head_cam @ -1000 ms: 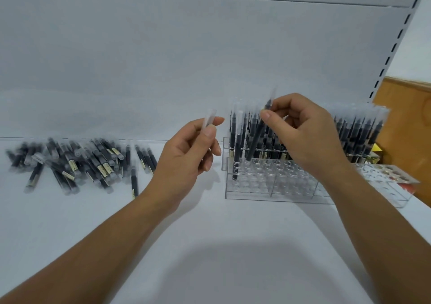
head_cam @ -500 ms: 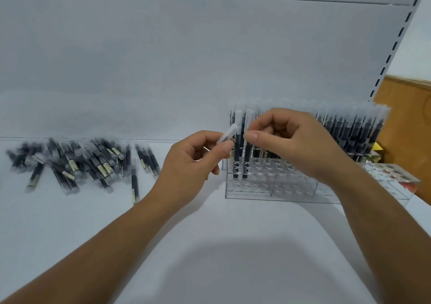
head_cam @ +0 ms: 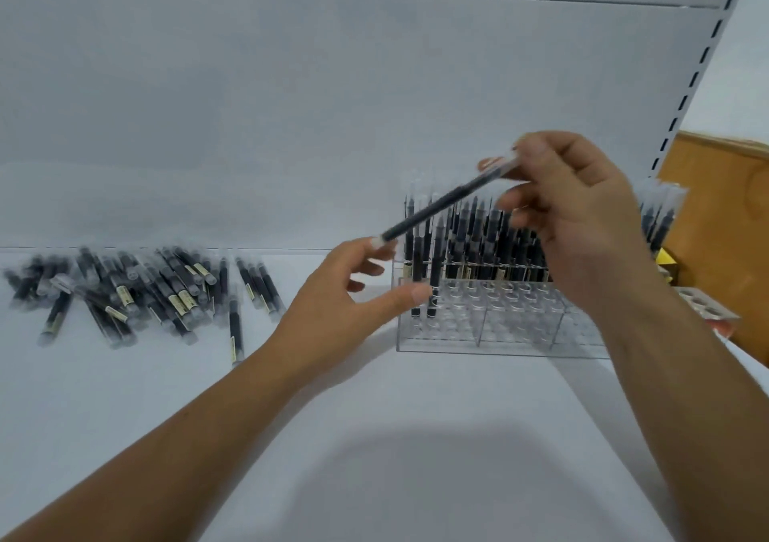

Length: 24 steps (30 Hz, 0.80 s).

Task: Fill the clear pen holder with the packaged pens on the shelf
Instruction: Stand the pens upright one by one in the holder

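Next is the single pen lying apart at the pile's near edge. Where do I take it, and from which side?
Pinch the lone pen at its near half, from above. It lies flat on the shelf, pointing toward the camera, and that half sticks clear of the pile, with room either side.

White shelf, pale back panel, slotted upright, brown board

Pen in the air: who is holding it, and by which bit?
The right hand pinches the packaged pen by its upper clear end. The left hand is open, one fingertip at the lower end, not gripping.
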### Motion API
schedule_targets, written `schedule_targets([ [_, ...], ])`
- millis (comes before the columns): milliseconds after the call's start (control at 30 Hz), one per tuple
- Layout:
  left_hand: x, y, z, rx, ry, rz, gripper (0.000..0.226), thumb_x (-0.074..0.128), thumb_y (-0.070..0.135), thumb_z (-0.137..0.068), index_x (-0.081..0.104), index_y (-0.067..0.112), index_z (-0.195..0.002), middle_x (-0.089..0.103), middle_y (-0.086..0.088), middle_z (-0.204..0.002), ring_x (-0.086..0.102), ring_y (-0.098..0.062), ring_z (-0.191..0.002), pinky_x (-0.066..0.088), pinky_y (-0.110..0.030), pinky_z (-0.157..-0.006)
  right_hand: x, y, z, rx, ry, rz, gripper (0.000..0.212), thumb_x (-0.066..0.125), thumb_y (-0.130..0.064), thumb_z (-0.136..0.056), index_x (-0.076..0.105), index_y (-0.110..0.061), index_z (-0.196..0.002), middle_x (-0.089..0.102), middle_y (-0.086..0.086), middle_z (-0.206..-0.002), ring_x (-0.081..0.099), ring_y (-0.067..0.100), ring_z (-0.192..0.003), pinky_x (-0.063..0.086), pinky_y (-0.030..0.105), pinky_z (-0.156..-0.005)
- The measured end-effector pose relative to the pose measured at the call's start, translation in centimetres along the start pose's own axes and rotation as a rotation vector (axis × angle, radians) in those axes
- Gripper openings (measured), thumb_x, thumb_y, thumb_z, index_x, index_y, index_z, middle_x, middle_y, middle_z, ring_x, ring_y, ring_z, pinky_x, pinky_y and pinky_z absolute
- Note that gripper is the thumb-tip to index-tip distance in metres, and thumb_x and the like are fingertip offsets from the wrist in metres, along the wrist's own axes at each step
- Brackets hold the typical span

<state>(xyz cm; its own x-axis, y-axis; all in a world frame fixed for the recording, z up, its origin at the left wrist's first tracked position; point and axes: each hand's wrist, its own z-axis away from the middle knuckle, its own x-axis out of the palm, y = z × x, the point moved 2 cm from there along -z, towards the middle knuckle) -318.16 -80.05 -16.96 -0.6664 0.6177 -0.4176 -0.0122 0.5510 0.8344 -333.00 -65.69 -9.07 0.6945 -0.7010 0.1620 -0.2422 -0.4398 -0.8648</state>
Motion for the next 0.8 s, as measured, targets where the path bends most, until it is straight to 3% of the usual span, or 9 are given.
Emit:
schedule_targets([
  [100,0.9,-0.5,0.4,-0.087,-0.099,-0.01,0.06,0.071,0.067,-0.064,0.058,0.043,-0.118,0.06,0.026,-0.113,0.055,0.009,-0.104,0.045,-0.022,-0.092,-1.2,-0.2,-0.5,-0.076,0.17,0.018,0.008,0.061,-0.025,-0.095,0.061,-0.017,-0.096,0.073,0.0,-0.084,0.059,0.008,-0.058,0.047,0.018,-0.051],
  [200,1.3,-0.4,0.3,-0.127,-0.094,0.048,0.052,0.074,0.057,-0.065,0.063,0.037,-0.112,0.065,0.017,-0.105,0.06,0.002,-0.099,0.048,-0.025,-0.094,-1.4,-0.1,-0.4,-0.169,0.229,0.176,0.004,0.06,-0.024,-0.097,0.062,-0.02,-0.096,0.071,-0.004,-0.079,0.061,0.008,-0.059,0.049,0.02,-0.053],
  [367,1.1,-0.3,0.0,-0.146,-0.082,0.086,0.037,0.079,0.036,-0.075,0.065,0.03,-0.109,0.065,0.008,-0.105,0.061,-0.002,-0.096,0.048,-0.011,-0.082,-0.6,0.5,-0.1,-0.264,0.151,0.322,0.003,0.06,-0.019,-0.097,0.062,-0.02,-0.099,0.068,0.004,-0.085,0.063,0.008,-0.061,0.052,0.018,-0.056],
  [567,0.7,-0.6,-0.3,-0.146,-0.051,0.08,0.031,0.077,0.032,-0.079,0.064,0.029,-0.107,0.064,0.009,-0.105,0.061,0.0,-0.094,0.044,-0.003,-0.073,0.2,1.6,-0.4,-0.307,0.109,0.395,0.004,0.061,-0.021,-0.096,0.063,-0.023,-0.099,0.069,-0.001,-0.082,0.065,0.009,-0.063,0.054,0.022,-0.06],
  [700,0.6,-0.8,-0.6,-0.13,-0.065,0.047,0.032,0.076,0.036,-0.078,0.063,0.033,-0.107,0.065,0.013,-0.103,0.061,0.004,-0.091,0.044,-0.005,-0.077,1.6,3.1,-0.5,-0.224,-0.049,0.547,0.004,0.064,-0.026,-0.093,0.064,-0.027,-0.098,0.068,-0.004,-0.075,0.066,0.009,-0.064,0.057,0.029,-0.065],
  [800,0.5,-0.9,-0.7,-0.119,-0.064,0.026,0.027,0.076,0.038,-0.078,0.062,0.038,-0.101,0.066,0.014,-0.102,0.061,0.006,-0.09,0.045,-0.005,-0.076,2.2,4.0,-0.5,-0.128,-0.127,0.657,0.006,0.067,-0.033,-0.091,0.063,-0.031,-0.096,0.071,-0.005,-0.079,0.068,0.009,-0.064,0.055,0.025,-0.066],
])
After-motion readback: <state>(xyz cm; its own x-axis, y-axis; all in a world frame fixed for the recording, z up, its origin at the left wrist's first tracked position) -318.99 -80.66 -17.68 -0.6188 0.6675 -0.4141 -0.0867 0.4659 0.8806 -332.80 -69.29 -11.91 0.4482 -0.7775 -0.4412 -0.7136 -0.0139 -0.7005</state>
